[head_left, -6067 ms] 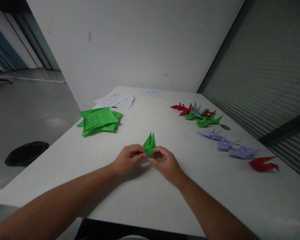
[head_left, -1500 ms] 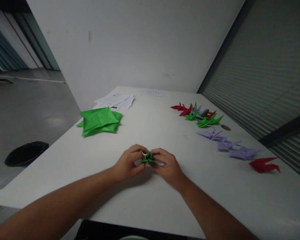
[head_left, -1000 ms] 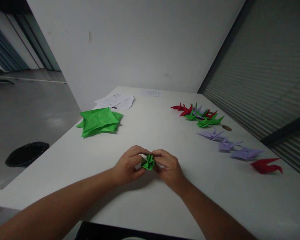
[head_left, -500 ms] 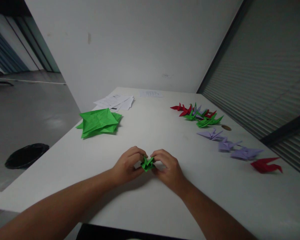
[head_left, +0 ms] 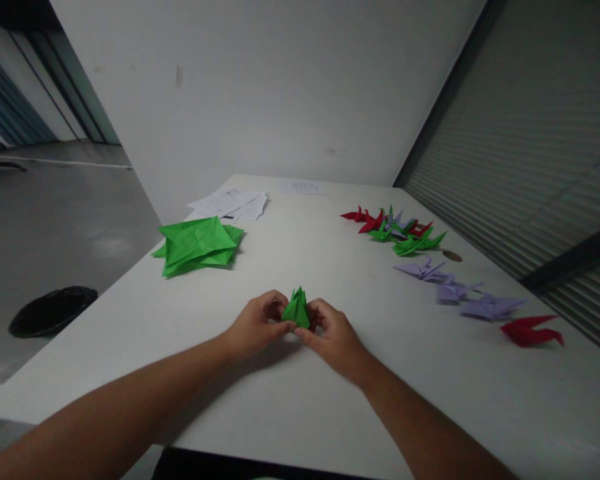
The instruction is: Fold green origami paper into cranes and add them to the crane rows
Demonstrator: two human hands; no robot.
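Picture a clock lying on the white worktop (head_left: 300, 407), with the small green folded paper (head_left: 296, 311) in its middle. This paper is near the front edge, between the two hands, and its pointy tips stick up toward 12 o'clock. At 9 o'clock, the left hand (head_left: 257, 323) pinches its side with the thumb and fingers. At 3 o'clock, the right hand (head_left: 333, 337) pinches the other side in the same way. The two thumbs are close together at the bottom of the paper. At 10 o'clock lies a pile of big green papers (head_left: 197, 243), and behind it, at 11 o'clock, are some white sheets (head_left: 225, 200) with print on them. A bunch of red, green and purple paper birds (head_left: 414, 245) sits at 2 o'clock. Three purple birds (head_left: 490, 307) make a row going toward 3 o'clock, and a red bird (head_left: 529, 331) sits past them. A black bin (head_left: 53, 313) is on the floor at 9 o'clock.
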